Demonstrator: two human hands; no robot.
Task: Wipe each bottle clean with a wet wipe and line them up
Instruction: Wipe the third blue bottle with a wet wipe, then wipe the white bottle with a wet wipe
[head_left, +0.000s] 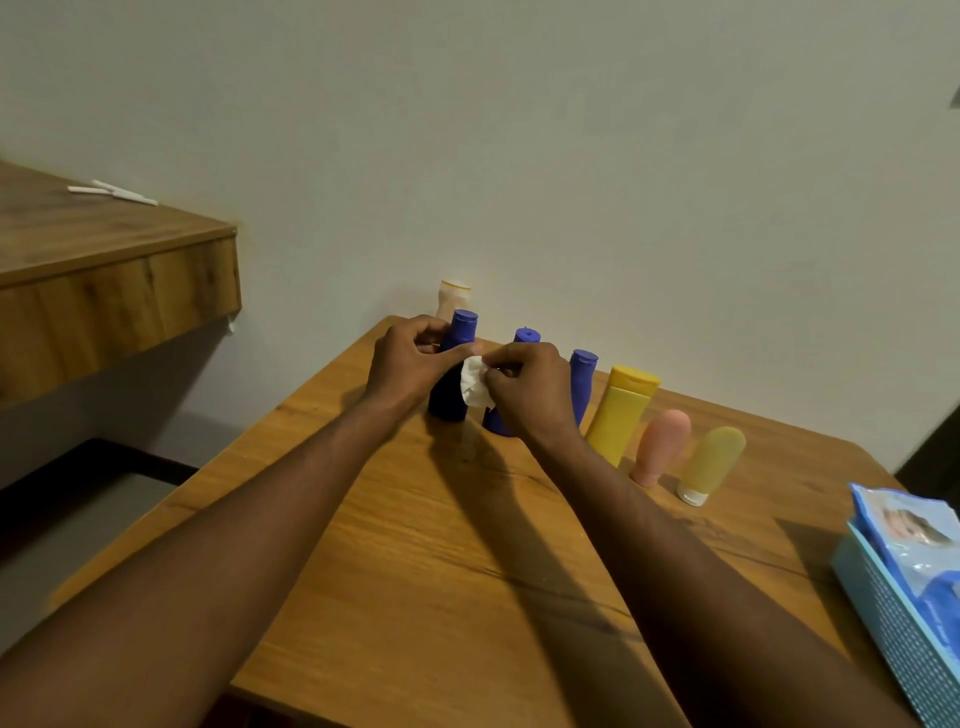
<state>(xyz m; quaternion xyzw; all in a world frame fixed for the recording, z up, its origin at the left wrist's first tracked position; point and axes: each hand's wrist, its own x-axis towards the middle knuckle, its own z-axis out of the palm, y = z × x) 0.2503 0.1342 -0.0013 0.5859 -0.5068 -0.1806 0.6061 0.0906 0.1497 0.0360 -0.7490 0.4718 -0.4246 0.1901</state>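
A person's left hand (410, 364) grips a dark blue bottle (451, 382) standing on a wooden table (441, 545), while the right hand (530, 387) pinches a crumpled white wet wipe (474, 383) against its side. Two more blue bottles (583, 382), a yellow bottle (623, 410), a pink tube (661, 447) and a yellowish tube (709, 462) stand in a row to the right; a pale bottle (453, 299) stands behind. A blue wipes packet (904, 535) sits in a box (893, 613) at the table's right edge.

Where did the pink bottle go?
The pink bottle stands cap-down on the wooden table, right of the hands in the head view. It sits between the big yellow bottle and the small yellow tube.
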